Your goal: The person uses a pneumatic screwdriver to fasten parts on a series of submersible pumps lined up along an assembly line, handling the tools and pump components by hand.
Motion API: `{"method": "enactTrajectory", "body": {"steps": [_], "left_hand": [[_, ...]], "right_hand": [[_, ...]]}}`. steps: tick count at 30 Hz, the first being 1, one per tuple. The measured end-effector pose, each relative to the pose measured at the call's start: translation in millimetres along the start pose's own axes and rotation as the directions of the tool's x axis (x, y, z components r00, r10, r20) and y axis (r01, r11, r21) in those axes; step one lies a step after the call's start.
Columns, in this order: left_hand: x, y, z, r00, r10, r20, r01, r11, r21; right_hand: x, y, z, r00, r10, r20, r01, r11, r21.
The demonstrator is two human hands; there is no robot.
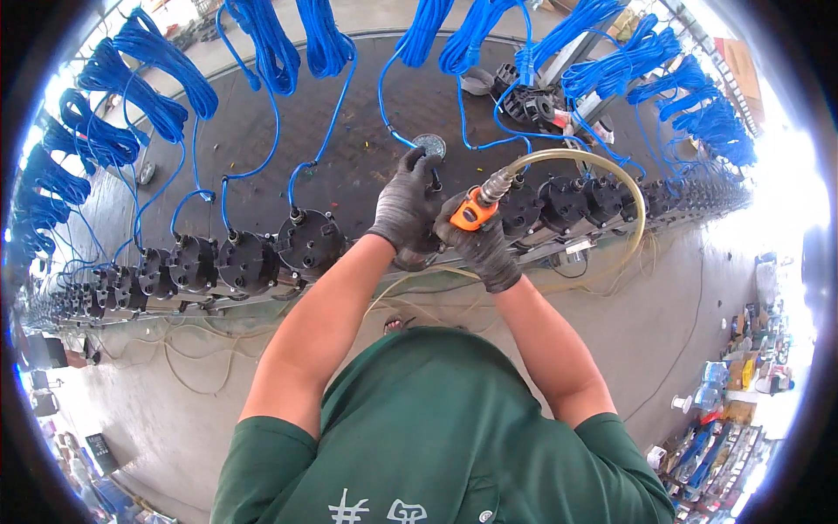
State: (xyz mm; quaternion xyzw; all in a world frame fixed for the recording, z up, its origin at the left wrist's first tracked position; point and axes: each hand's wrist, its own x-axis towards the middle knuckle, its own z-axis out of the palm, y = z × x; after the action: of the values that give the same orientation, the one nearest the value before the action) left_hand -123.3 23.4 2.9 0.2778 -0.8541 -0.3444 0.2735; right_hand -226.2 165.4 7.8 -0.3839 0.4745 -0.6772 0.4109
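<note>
My left hand (403,207), in a dark grey glove, reaches over the bench to a small round dish (429,145) with greyish contents. Its fingertips are drawn together at the dish's near edge; what they pinch, if anything, is too small to see. In my right hand (483,246), also gloved, is an orange air screwdriver (474,210), tilted, with a metal coupling (497,185) and a pale yellow air hose (624,179) looping off to the right. Below my hands a black round housing is mostly hidden. Just left of my left forearm sits another black housing (311,243) with a blue cable.
A long row of black round housings (249,262) lines the near edge of the dark bench top (367,131). Coiled blue cables (264,44) hang above it. Black parts (524,94) lie at the back right. Hoses (196,349) trail over the floor.
</note>
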Motion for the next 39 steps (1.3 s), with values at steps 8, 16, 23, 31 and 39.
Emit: {"method": "enactTrajectory", "body": {"steps": [8,16,23,31,39], "left_hand": [[-3.1,-2.3,1.5,1.0,-0.016,0.0,0.016,0.999,0.028],[-1.4,2.8,-4.0,1.0,-0.015,0.002,0.015,0.998,0.054],[0.2,0.5,-0.6,1.0,-0.006,-0.02,0.006,0.999,0.039],[-11.8,20.5,11.1,0.968,-0.161,-0.194,0.184,0.977,0.104],[-98.8,-86.8,63.8,0.833,-0.481,-0.274,0.073,0.586,-0.807]], "right_hand": [[-1.8,-5.7,4.5,0.994,0.042,-0.104,-0.062,0.979,-0.197],[2.6,-5.0,-1.7,0.994,0.088,-0.058,-0.08,0.987,0.137],[2.3,4.1,-8.0,1.0,0.002,-0.021,0.0,0.992,0.129],[-4.2,-33.7,-12.5,0.995,0.029,-0.098,-0.021,0.996,0.086],[5.3,-56.2,15.0,0.99,-0.106,-0.095,0.111,0.993,0.048]]}}
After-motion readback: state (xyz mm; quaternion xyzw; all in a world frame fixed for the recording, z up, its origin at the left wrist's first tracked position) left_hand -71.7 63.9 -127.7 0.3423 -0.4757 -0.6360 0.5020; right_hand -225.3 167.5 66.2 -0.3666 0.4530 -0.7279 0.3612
